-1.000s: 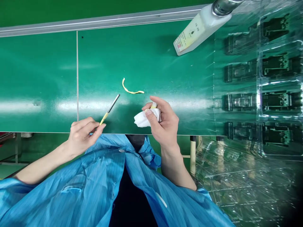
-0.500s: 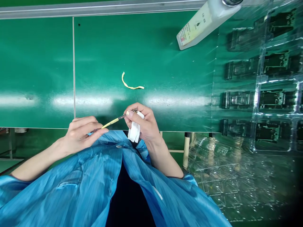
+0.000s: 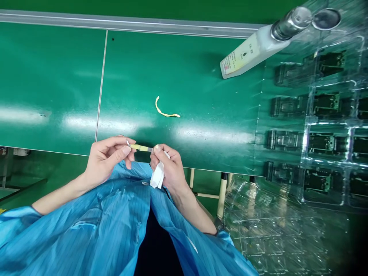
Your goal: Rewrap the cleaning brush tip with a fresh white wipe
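Note:
Between my two hands lies a thin, stick-like tool wrapped in yellow [image 3: 140, 148], almost level, just over the table's near edge. My left hand [image 3: 107, 155] pinches its left end between thumb and fingers, where a small pale tip shows. The tool's grey right end goes into my right hand [image 3: 171, 165], which is closed around it. That same hand also holds a folded white wipe [image 3: 157, 176], which hangs below the fingers. Farther back on the table, a curled yellow strip [image 3: 166, 114] lies apart from both hands. What the tool is exactly, I cannot tell.
A white square bottle [image 3: 250, 53] with a metal top stands at the back right of the green table [image 3: 186, 69]. Clear plastic trays [image 3: 309, 126] holding dark circuit boards fill the right side. Below them are more clear trays [image 3: 281, 230].
The view has shifted, so the bottle's metal top now shows. My left hand has turned and moved closer to my right. The yellow-wrapped tool has gone from slanted to nearly level.

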`<action>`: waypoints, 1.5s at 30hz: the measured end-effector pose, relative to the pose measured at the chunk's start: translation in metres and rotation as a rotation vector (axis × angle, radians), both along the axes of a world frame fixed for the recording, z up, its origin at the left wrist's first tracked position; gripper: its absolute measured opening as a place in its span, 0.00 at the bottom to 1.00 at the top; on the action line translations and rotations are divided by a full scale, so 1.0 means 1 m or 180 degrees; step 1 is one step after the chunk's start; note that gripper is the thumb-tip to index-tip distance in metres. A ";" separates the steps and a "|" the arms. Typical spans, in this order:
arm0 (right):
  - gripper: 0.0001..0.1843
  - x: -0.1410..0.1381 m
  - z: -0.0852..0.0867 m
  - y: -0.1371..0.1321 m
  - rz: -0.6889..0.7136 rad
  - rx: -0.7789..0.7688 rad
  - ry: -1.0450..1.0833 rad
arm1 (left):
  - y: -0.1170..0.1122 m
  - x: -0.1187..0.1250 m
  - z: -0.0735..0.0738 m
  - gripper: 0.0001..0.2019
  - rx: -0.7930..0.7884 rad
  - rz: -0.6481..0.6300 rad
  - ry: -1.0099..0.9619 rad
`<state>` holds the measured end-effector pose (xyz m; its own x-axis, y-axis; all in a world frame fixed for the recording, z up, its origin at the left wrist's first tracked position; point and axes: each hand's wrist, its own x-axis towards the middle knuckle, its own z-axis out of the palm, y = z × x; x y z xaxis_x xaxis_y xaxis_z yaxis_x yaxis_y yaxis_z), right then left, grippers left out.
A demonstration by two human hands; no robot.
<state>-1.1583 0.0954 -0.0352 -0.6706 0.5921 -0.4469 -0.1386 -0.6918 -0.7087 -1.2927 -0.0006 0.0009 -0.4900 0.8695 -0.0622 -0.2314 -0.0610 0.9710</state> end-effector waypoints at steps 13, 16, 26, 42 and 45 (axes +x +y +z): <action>0.25 -0.001 -0.004 -0.015 0.0078 -0.0606 -0.0028 | 0.011 0.008 0.008 0.06 -0.0236 0.0464 -0.0198; 0.25 0.001 -0.007 -0.017 0.0168 -0.0446 -0.0015 | 0.012 0.007 0.009 0.04 -0.0330 0.0518 -0.0123; 0.16 0.011 -0.015 -0.024 0.0517 0.1867 -0.0502 | 0.019 -0.002 0.010 0.04 -0.0734 0.0702 -0.0830; 0.16 0.009 -0.015 -0.030 0.0385 0.2666 -0.0721 | 0.015 -0.009 0.003 0.02 -0.0573 0.0427 -0.0715; 0.19 0.008 -0.011 -0.023 0.0512 0.2150 -0.0597 | 0.011 -0.014 -0.001 0.01 -0.0531 0.0244 -0.0552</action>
